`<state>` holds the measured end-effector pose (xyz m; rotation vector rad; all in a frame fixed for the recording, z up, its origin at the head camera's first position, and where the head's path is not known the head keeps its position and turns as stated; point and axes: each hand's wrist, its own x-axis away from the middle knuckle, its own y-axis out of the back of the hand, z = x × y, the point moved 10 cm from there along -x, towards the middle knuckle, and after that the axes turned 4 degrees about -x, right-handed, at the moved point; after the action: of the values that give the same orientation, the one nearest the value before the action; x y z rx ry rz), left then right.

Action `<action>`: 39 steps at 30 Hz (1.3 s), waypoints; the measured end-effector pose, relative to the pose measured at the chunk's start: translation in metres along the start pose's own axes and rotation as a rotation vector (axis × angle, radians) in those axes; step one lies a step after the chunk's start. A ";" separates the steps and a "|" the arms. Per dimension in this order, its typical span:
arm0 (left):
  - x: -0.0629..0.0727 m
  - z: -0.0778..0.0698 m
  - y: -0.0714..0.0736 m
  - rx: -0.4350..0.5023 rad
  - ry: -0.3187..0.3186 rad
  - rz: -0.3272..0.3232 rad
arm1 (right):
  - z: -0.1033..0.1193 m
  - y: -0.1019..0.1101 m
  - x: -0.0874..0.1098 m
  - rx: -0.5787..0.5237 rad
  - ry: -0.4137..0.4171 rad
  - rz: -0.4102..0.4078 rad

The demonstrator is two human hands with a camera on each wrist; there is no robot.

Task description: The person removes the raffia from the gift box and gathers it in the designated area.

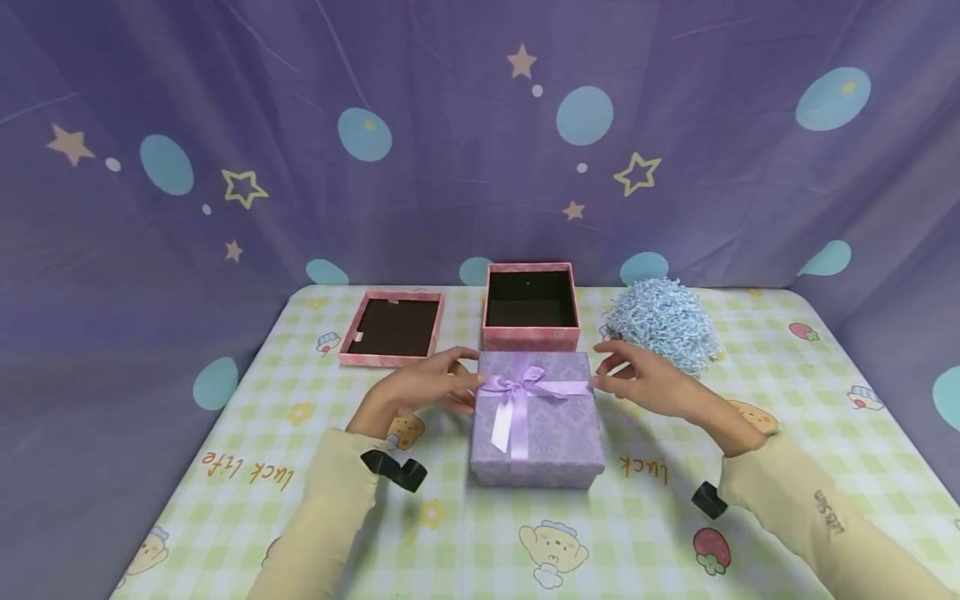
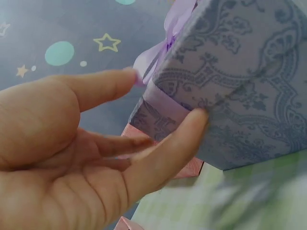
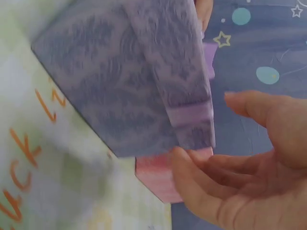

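Observation:
A purple patterned gift box [image 1: 555, 442] with its lid on sits at the middle of the table. A lilac ribbon bow [image 1: 528, 383] is tied across the lid. Beside the box's left side is my left hand [image 1: 427, 383], fingers parted; in the left wrist view a fingertip meets the side of the box [image 2: 249, 81] near the ribbon. My right hand [image 1: 648, 379] is at the opposite side, thumb and fingers apart. One of its fingertips is at the lid's lower edge in the right wrist view; whether it touches is unclear.
Behind the purple box stands a pink box [image 1: 531, 338] without a lid, dark inside. An upturned pink lid [image 1: 375, 361] lies to its left. A heap of blue shredded paper [image 1: 663, 321] is at the back right. A checked tablecloth [image 1: 630, 550] covers the table.

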<state>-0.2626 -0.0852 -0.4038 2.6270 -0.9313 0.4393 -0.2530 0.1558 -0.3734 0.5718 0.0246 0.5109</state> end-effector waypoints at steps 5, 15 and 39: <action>0.002 0.003 -0.005 0.015 -0.002 0.047 | -0.011 -0.029 0.005 -0.197 -0.129 0.154; 0.003 0.000 -0.011 0.014 -0.029 0.074 | -0.019 -0.041 0.011 -0.398 -0.216 0.170; 0.008 -0.007 -0.007 0.052 0.005 0.051 | -0.012 -0.035 0.010 -0.401 -0.181 0.151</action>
<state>-0.2530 -0.0818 -0.3959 2.6524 -1.0007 0.4888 -0.2298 0.1410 -0.4007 0.2249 -0.2895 0.5905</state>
